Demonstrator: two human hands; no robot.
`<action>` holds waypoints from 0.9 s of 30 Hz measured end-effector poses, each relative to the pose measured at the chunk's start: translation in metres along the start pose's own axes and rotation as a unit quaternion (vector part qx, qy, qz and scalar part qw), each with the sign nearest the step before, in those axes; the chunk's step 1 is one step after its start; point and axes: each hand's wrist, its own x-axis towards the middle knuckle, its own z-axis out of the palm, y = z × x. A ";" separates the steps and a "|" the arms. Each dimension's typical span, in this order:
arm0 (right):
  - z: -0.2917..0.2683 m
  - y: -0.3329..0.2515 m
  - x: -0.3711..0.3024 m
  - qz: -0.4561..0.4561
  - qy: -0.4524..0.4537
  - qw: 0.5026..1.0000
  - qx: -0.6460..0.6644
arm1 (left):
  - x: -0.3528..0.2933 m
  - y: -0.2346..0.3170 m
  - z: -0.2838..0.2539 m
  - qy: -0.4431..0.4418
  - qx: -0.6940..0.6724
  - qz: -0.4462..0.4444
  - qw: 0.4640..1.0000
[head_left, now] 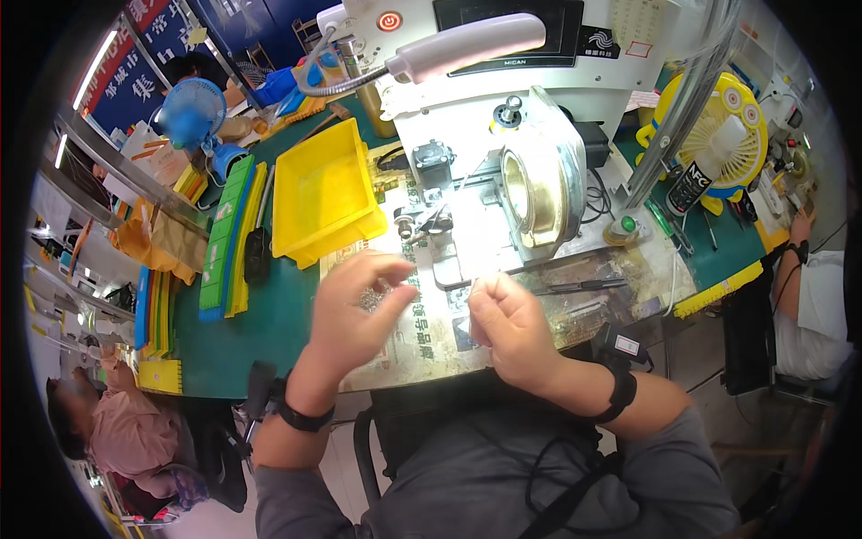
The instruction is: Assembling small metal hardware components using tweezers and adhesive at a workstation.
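Observation:
My left hand [352, 310] hovers over the printed paper on the bench, its fingers curved and the thumb apart from them. Small shiny bits [372, 297] show in the gap between its thumb and fingers, and I see nothing gripped there. In front of the machine's bright metal plate [476, 259], my right hand [514, 331] is closed in a pinch, thumb against forefinger. Whatever it holds, if anything, is too small to make out. Just beyond stands the machine [413, 112], with a brass-coloured ring wheel [532, 193] and a small clamp-like fixture [424, 220].
A yellow bin [325, 193] stands left of the machine. Green, blue and yellow strips [232, 238] are stacked farther left. A white lamp [471, 49] arches overhead. Tweezers [579, 287] lie beyond my right hand, near a green-capped bottle [621, 230]. Other people sit at both sides.

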 end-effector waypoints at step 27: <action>-0.028 -0.041 0.027 -0.386 -0.019 0.782 -0.488 | 0.006 -0.002 0.052 0.031 -0.013 0.198 0.980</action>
